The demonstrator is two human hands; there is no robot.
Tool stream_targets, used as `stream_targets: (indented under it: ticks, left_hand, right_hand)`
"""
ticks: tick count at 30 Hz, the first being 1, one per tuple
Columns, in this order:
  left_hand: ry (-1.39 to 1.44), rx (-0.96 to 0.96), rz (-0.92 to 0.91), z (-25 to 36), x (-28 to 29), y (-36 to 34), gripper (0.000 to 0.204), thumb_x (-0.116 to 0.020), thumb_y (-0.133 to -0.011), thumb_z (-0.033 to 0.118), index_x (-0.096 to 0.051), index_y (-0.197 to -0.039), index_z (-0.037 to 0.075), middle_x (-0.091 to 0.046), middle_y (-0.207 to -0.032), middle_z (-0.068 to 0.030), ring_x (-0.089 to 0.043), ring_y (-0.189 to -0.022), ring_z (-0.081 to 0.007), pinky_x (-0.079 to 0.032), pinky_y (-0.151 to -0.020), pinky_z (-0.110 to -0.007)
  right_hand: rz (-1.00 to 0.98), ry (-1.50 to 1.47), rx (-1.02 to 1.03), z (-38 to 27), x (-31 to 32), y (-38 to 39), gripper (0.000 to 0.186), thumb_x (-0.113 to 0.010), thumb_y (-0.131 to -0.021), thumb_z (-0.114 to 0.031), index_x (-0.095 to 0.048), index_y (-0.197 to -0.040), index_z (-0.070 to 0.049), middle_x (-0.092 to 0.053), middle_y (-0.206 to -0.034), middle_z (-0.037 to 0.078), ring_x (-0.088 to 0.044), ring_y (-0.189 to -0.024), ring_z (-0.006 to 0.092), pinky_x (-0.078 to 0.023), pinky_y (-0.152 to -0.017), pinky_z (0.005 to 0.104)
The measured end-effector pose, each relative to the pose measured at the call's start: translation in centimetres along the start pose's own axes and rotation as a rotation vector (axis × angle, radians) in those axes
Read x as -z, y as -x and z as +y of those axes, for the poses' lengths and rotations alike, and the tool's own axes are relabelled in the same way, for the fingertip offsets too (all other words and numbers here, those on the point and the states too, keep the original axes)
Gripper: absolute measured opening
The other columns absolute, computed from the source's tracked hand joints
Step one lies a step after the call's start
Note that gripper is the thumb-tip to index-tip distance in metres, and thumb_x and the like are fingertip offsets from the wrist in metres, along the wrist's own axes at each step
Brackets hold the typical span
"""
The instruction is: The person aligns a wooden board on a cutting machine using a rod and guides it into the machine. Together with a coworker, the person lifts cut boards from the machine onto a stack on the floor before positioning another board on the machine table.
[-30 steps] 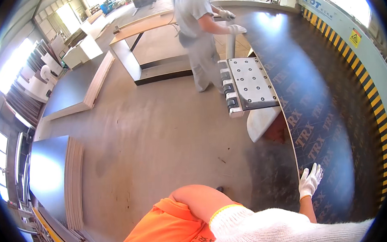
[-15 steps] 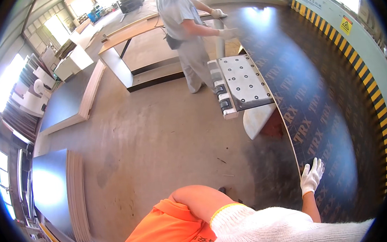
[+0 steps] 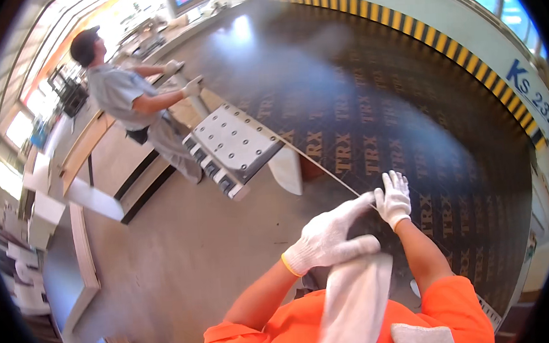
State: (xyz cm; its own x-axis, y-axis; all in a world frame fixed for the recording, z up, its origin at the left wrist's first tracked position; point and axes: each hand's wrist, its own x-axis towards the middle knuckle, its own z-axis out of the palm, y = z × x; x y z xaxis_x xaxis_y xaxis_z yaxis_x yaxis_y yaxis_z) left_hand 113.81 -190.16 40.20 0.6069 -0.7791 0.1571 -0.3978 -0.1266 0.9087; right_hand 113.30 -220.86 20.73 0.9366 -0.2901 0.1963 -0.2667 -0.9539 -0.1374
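A large dark board (image 3: 321,109) with tan printed lettering lies across the machine table. My right hand (image 3: 394,200), in a white knit glove, rests on it near its left edge with fingers stretched out. My left hand (image 3: 329,236), gloved with a yellow cuff, is open, thumb and fingers apart. Its fingertips reach the board's pale edge beside my right thumb; whether they press on it I cannot tell. A white cloth (image 3: 357,295) hangs below my left hand, in front of my orange shirt.
A co-worker (image 3: 125,99) with white gloves stands at the far left beside the board. A studded metal support plate (image 3: 235,139) juts out from the table. Yellow-black striping (image 3: 397,19) runs along the machine's light beam. Stacked panels (image 3: 84,246) stand at left.
My view has swung to the right. My left hand has moved from close in front of the camera out to the board's edge. My right hand is still on the board.
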Motion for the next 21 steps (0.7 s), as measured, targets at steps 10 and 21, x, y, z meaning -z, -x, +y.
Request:
stream_targets:
  ticks: [10, 21]
  left_hand:
    - [-0.441, 0.54, -0.264, -13.4, -5.8, 3.5, 0.079, -0.068, -0.094, 0.056, -0.048, -0.157, 0.013, -0.066, -0.142, -0.018, -0.066, -0.126, -0.0374, -0.054, -0.104, -0.044]
    - [-0.111, 0.677, -0.092, -17.1, -6.4, 2.0, 0.078, -0.068, -0.094, 0.057, -0.05, -0.158, 0.015, -0.07, -0.141, -0.0148, -0.067, -0.129, -0.032, -0.052, -0.108, -0.042]
  right_hand:
    - [-0.2, 0.07, 0.047, -1.3, 1.5, 1.8, 0.104, -0.049, -0.098, -0.073, -0.029, -0.165, 0.003, -0.023, -0.174, 0.024, -0.014, -0.163, 0.0399, -0.006, -0.133, 0.05]
    - [-0.231, 0.076, 0.036, -1.9, 1.3, 1.4, 0.106, -0.05, -0.096, -0.075, -0.028, -0.165, 0.003, -0.021, -0.174, 0.024, -0.012, -0.164, 0.0388, -0.005, -0.134, 0.0498]
